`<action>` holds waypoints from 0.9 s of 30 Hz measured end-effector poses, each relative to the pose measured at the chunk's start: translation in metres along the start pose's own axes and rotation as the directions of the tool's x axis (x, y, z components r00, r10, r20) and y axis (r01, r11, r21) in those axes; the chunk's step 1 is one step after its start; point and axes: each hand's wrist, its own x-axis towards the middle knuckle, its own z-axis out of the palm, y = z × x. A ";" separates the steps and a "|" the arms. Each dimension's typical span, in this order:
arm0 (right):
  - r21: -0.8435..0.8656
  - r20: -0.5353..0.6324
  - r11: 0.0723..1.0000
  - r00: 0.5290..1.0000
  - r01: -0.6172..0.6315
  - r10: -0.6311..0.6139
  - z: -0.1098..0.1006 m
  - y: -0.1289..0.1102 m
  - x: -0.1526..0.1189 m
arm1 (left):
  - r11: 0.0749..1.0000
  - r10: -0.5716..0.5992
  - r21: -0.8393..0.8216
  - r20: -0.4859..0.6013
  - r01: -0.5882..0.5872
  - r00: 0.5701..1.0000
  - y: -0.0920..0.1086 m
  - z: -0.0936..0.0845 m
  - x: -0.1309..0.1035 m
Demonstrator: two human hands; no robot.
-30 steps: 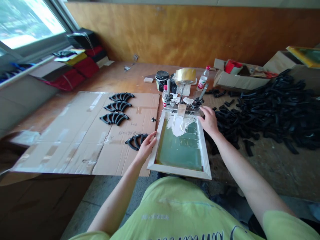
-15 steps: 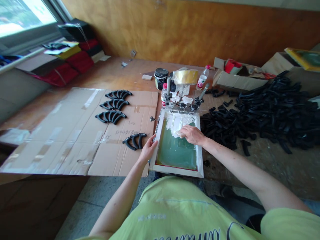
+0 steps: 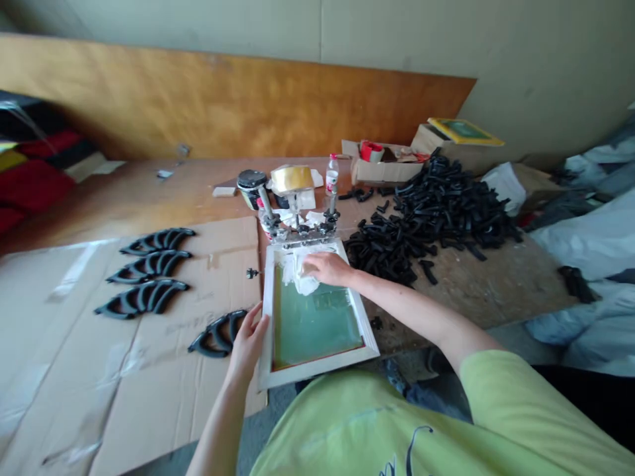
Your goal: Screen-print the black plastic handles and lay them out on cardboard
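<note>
A screen-printing frame with pale wooden edges and a green mesh lies in front of me, its far end at a metal clamp. My left hand holds the frame's left edge, thumb near the rim. Over the far part of the mesh, my right hand is closed on a crumpled white cloth pressed to the surface. White smears surround the cloth. Close to my left hand, a short set of curved black pieces lies on the cardboard.
Rows of curved black pieces lie further left. A heap of black parts spreads at the right. Behind the clamp stand a dark tub, a yellow tape roll and a bottle. An open carton sits further back.
The view has swung to the right, bringing the wall and pale sacks into sight. My right hand stays on the far part of the mesh with the cloth; my left hand stays at the frame's edge.
</note>
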 end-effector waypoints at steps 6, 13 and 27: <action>0.005 -0.169 0.966 0.952 -0.260 0.257 -0.033 0.035 0.053 | 0.997 0.074 0.004 -0.038 -0.073 0.997 0.052 -0.001 -0.023; 0.153 -0.321 0.809 0.746 -0.567 0.583 -0.038 0.086 -0.034 | 0.896 0.401 -0.164 -0.105 -0.414 0.910 0.134 0.011 -0.007; 0.104 -0.121 0.995 0.992 -0.009 0.022 0.044 -0.067 -0.057 | 0.947 -0.155 -0.258 0.152 0.191 0.976 0.022 0.055 -0.029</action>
